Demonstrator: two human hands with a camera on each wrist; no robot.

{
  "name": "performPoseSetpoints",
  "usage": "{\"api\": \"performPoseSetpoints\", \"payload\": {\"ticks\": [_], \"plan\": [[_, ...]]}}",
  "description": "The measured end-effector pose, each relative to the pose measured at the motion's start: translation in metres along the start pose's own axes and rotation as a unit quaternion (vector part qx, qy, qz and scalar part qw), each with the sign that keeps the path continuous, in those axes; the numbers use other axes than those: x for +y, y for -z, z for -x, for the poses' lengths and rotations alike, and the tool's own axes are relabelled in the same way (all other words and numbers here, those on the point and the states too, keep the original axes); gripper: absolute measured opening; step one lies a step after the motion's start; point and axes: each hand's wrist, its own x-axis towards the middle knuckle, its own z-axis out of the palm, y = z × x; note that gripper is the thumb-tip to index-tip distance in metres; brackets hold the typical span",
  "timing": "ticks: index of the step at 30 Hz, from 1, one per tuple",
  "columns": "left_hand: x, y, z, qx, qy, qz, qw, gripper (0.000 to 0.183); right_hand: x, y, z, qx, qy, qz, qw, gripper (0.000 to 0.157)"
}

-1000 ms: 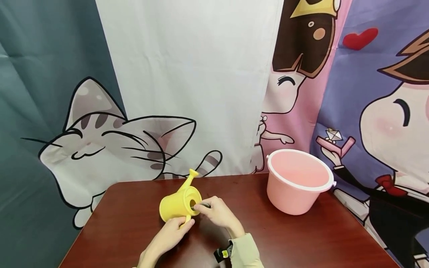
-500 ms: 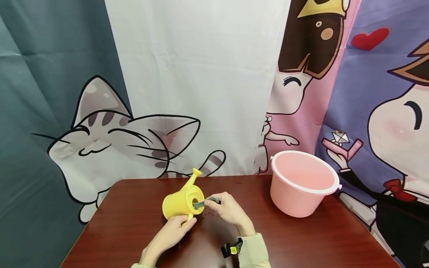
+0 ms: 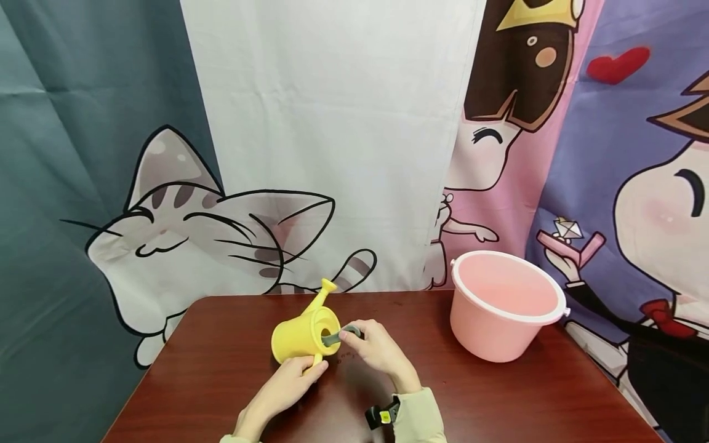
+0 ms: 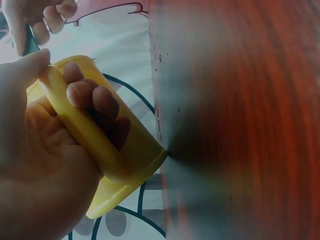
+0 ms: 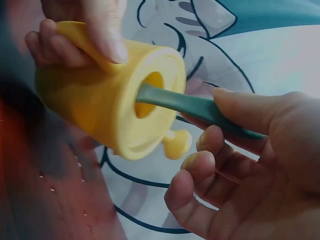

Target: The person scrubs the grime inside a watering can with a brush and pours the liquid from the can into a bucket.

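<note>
We see the right thumb pressing a slim, curved, dark green tool against the index finger; the other fingers of the right hand curl loosely clear of it. The left hand has its fingers clamped round the handle of a yellow, round-bodied, plastic-looking watering can.

The can lies tilted between the hands, its top facing the right hand. The tool's near end is in that grip; its far end sits inside the can's round opening, hidden from us. So we judge the work part-way: both things are held and brought together, but not yet released. Whether the tool is going in or coming out, we cannot tell.

Both forearms reach in from the lower edge, the left slanting rightward, the right slanting leftward from a pale green sleeve. Beneath is a glossy red-brown wooden table; well apart, rightward, stands a pink plastic bucket with a white rim.
</note>
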Motion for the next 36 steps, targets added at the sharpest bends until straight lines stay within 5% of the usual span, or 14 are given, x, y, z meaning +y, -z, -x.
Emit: {"api": "performPoseSetpoints", "payload": {"ticks": [19, 36], "plan": [[0.000, -0.001, 0.002, 0.005, -0.016, 0.002, 0.9999, 0.039, 0.028, -0.026, -0.010, -0.052, -0.030, -0.085, 0.995, 0.019], [-0.001, -0.004, -0.002, -0.001, -0.017, 0.002, 0.9999, 0.039, 0.049, -0.028, -0.013, -0.033, -0.034, -0.039, 0.998, 0.022]]}}
